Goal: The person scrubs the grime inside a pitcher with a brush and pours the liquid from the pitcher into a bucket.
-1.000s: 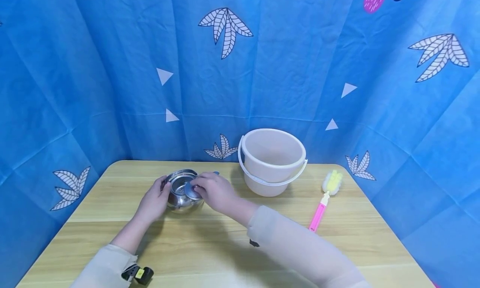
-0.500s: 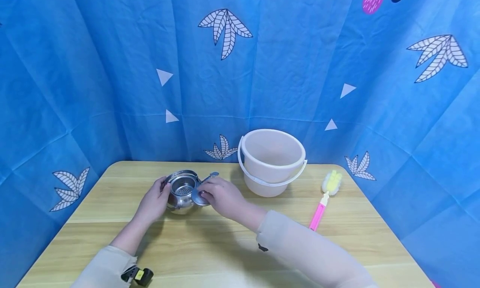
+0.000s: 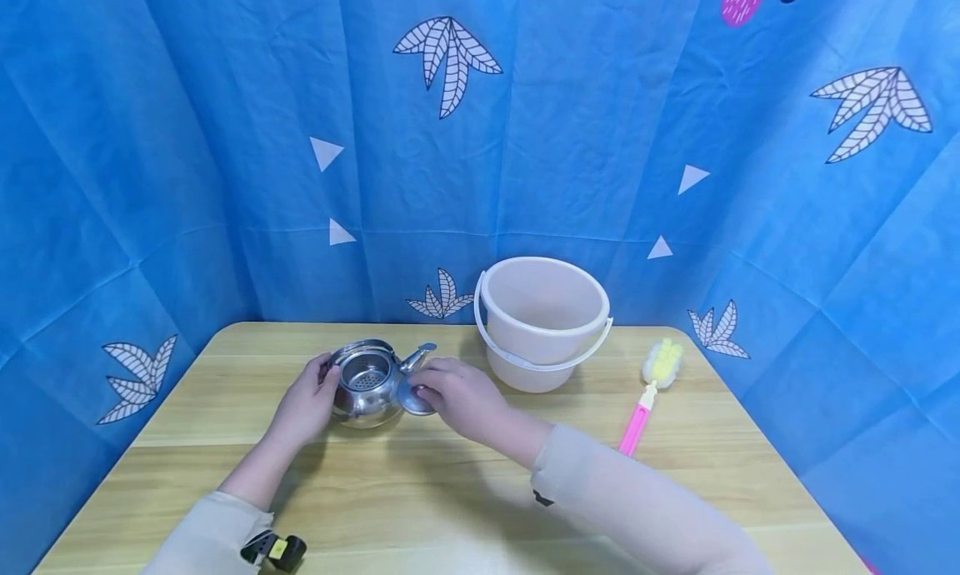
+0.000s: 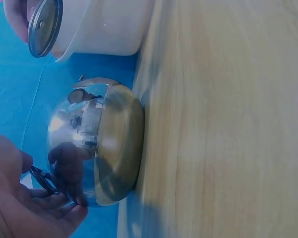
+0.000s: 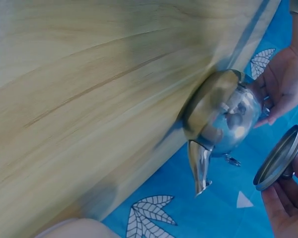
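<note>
A shiny metal teapot (image 3: 365, 408) stands on the left part of the table, its spout (image 3: 417, 358) pointing to the back right. Its top is uncovered, showing a perforated strainer (image 3: 367, 378) inside. My left hand (image 3: 306, 402) grips the teapot at its left side; in the left wrist view the thumb and fingers close around its handle (image 4: 43, 179). Just right of the teapot, my right hand (image 3: 468, 397) pinches the round metal lid (image 3: 414, 398) by its knob. The right wrist view shows the lid (image 5: 279, 157) tilted and apart from the teapot (image 5: 226, 119).
Behind my right hand stands a white bucket (image 3: 531, 367) with its handle hanging down in front. A bottle brush (image 3: 637, 425) with a pink handle and yellow-white sponge head lies at the right. A blue patterned curtain (image 3: 570, 142) surrounds the wooden table (image 3: 360, 508).
My right hand has moved right with the lid, from over the teapot's opening to beside it, uncovering the strainer and spout. The left hand has stayed on the teapot.
</note>
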The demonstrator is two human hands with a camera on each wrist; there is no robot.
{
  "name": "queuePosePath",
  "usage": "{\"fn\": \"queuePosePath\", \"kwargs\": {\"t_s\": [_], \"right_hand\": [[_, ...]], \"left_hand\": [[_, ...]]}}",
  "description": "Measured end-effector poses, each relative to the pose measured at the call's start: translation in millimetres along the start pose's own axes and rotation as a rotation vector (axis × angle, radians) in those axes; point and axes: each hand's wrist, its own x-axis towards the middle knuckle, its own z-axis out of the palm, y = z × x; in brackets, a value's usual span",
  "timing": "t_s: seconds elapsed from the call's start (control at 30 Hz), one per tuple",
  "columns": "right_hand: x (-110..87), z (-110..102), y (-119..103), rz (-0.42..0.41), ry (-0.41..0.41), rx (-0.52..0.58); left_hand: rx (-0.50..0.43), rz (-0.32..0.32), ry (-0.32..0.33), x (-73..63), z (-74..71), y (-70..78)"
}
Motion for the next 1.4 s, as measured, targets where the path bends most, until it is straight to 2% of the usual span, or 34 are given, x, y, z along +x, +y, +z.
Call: {"fn": "queuePosePath", "kwargs": {"t_s": [0.27,0.57,0.87,1.2,1.4], "right_hand": [[-7.7,-3.5,6.5,0.050,-0.022,0.008],[-17.2,-6.2,19.6,0.025,-0.003,0.002],[-28.8,-10.9,24.0,0.043,-0.026,0.044],[-40.9,-11.5,30.8,0.020,-0.019,-0.004],[-46.6,-14.4,33.8,0.020,0.002,0.024]], "left_hand": [[0.002,-0.015,-0.013,-0.1,-0.2,0.7],[-0.005,-0.022,-0.022,-1.0,-1.9,2.6],[-0.014,-0.027,-0.033,-3.5,-3.0,6.9],[-0.021,-0.028,-0.032,-3.5,-2.3,5.5],[-0.021,-0.036,-0.038,-4.6,-2.8,5.7]]}}
